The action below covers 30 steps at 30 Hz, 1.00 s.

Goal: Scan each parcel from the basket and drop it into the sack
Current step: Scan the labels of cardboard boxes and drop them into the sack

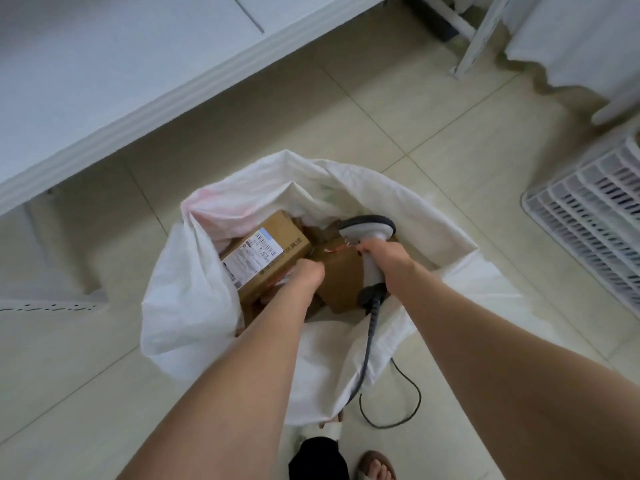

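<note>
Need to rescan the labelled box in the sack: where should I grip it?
Probably the near end of the labelled box, coming from above on your side. It lies tilted with the label up, the sack wall crowds its left and a second box its right.

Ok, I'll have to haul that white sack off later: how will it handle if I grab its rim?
Probably floppy: the sack sags in soft folds, so its rim would likely bunch up. Likely lumpy and bottom-heavy too, with the labelled box and a second box in it.
</note>
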Motion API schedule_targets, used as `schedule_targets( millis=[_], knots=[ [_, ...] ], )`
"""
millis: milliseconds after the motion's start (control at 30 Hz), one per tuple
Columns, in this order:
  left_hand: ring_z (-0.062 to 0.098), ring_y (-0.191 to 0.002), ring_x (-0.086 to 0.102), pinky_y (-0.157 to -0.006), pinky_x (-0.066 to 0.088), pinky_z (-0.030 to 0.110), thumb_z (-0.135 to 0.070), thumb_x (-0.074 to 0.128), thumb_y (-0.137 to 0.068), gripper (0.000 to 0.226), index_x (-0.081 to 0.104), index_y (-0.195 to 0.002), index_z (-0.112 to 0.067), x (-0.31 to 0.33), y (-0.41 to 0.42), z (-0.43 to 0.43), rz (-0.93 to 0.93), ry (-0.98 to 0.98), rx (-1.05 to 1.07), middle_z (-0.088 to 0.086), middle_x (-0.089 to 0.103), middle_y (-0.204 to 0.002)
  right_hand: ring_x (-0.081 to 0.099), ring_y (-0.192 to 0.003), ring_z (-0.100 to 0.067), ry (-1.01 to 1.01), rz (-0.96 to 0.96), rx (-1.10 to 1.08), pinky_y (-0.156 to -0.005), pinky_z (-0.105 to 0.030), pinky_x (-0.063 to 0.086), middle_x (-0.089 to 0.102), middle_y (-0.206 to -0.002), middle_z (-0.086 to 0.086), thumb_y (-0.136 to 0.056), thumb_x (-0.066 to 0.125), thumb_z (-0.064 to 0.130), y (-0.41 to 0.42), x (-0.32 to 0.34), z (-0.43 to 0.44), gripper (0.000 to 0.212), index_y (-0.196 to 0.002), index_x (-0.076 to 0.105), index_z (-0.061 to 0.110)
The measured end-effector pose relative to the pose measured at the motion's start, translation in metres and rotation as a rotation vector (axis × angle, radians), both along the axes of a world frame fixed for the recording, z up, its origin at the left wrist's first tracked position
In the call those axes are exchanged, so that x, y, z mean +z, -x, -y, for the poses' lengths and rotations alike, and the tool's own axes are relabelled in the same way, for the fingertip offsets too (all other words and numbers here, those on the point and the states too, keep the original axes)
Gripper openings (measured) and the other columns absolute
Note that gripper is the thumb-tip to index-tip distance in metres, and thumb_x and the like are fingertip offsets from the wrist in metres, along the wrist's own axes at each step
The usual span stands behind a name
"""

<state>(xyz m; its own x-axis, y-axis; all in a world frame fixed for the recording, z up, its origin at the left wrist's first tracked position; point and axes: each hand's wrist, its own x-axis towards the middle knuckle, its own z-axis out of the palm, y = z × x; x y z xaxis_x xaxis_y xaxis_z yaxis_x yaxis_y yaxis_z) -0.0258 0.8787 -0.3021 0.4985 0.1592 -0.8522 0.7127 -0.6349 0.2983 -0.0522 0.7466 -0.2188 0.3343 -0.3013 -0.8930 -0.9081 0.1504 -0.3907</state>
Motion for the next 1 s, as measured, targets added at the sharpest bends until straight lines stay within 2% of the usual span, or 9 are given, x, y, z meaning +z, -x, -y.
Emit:
schedule_targets(
  millis=[133, 233, 333, 367, 500, 633, 700, 833, 1000],
  knots=[
    [0.032, -0.133, 0.037, -0.114, 0.027, 0.045, -0.057, 0.048, -0.086, 0.076, 0.034, -0.146, -0.013, -0.041, -0.005, 0.001, -0.069, 0.134, 0.277, 0.01, 0.04, -0.147, 0.056, -0.091, -0.028, 0.063, 0.03, 0.054, -0.081, -0.038, 0.048, 0.051, -0.083, -0.005, -0.088, 0.065, 0.031, -0.004, -0.038, 0.005, 0.031, -0.107, 0.05, 0.01],
    [0.032, -0.127, 0.046, -0.109, 0.037, 0.045, -0.066, 0.058, -0.072, 0.087, 0.043, -0.14, -0.015, -0.056, 0.003, 0.004, -0.095, 0.231, 0.369, 0.01, 0.049, -0.139, 0.056, -0.091, -0.027, 0.16, 0.085, 0.109, -0.084, -0.038, 0.051, 0.053, -0.085, -0.005, -0.088, 0.063, 0.036, -0.001, -0.055, 0.009, 0.031, -0.102, 0.052, 0.011],
    [0.032, -0.116, 0.054, -0.101, 0.043, 0.046, -0.078, 0.066, -0.048, 0.099, 0.053, -0.131, -0.025, -0.096, 0.028, -0.015, -0.161, 0.099, 0.33, 0.005, 0.058, -0.129, 0.057, -0.101, -0.032, 0.25, 0.074, 0.177, -0.094, -0.046, 0.05, 0.056, -0.114, -0.012, -0.079, 0.057, 0.051, 0.012, -0.05, 0.01, 0.051, -0.113, 0.056, 0.012],
    [0.031, -0.116, 0.055, -0.1, 0.043, 0.047, -0.079, 0.066, -0.046, 0.098, 0.054, -0.129, -0.029, -0.087, 0.038, -0.02, -0.149, 0.08, 0.295, 0.003, 0.059, -0.129, 0.056, -0.105, -0.035, 0.271, 0.06, 0.193, -0.096, -0.05, 0.049, 0.054, -0.122, -0.013, -0.074, 0.054, 0.054, 0.018, -0.045, 0.009, 0.056, -0.113, 0.056, 0.014],
    [0.032, -0.114, 0.057, -0.1, 0.047, 0.042, -0.042, 0.039, -0.097, 0.047, 0.056, -0.126, -0.01, -0.007, 0.069, -0.04, -0.219, -0.047, -0.072, 0.014, 0.059, -0.126, 0.058, -0.103, -0.032, 0.105, -0.018, 0.216, -0.093, -0.044, 0.052, 0.059, -0.112, -0.01, -0.084, 0.06, 0.044, 0.037, -0.019, -0.016, 0.051, -0.12, 0.058, 0.008],
    [0.033, -0.116, 0.055, -0.099, 0.046, 0.042, -0.028, 0.047, -0.096, 0.038, 0.052, -0.126, -0.005, 0.028, 0.075, -0.064, -0.328, -0.115, -0.171, 0.016, 0.056, -0.126, 0.053, -0.121, -0.032, -0.087, -0.154, 0.267, -0.099, -0.036, 0.046, 0.055, -0.118, -0.015, -0.094, 0.061, 0.024, 0.045, -0.008, -0.047, 0.053, -0.139, 0.044, 0.001],
    [0.033, -0.111, 0.057, -0.098, 0.047, 0.043, -0.025, 0.053, -0.092, 0.035, 0.055, -0.121, -0.007, 0.038, 0.063, -0.074, -0.163, -0.115, -0.052, 0.015, 0.059, -0.119, 0.05, -0.126, -0.032, -0.038, -0.142, 0.299, -0.105, -0.037, 0.042, 0.054, -0.129, -0.017, -0.096, 0.058, 0.025, 0.047, -0.005, -0.056, 0.052, -0.139, 0.044, 0.0],
    [0.035, -0.112, 0.058, -0.093, 0.051, 0.04, -0.021, 0.056, -0.08, 0.054, 0.049, -0.133, -0.02, 0.055, 0.017, -0.115, 0.334, -0.297, 0.243, 0.012, 0.059, -0.126, 0.055, -0.112, -0.034, 0.155, -0.059, 0.241, -0.099, -0.044, 0.046, 0.053, -0.107, -0.01, -0.093, 0.06, 0.034, 0.051, -0.004, -0.045, 0.046, -0.128, 0.055, 0.006],
    [0.031, -0.084, 0.062, -0.052, 0.05, 0.031, -0.013, 0.051, -0.082, 0.042, 0.053, -0.124, -0.016, 0.074, -0.009, -0.129, 0.309, -0.248, 0.255, 0.015, 0.062, -0.109, 0.055, -0.113, -0.038, 0.319, -0.03, 0.26, -0.096, -0.052, 0.049, 0.051, -0.133, -0.013, -0.084, 0.055, 0.054, 0.046, -0.002, -0.027, 0.071, -0.137, 0.046, 0.008]
  ],
)
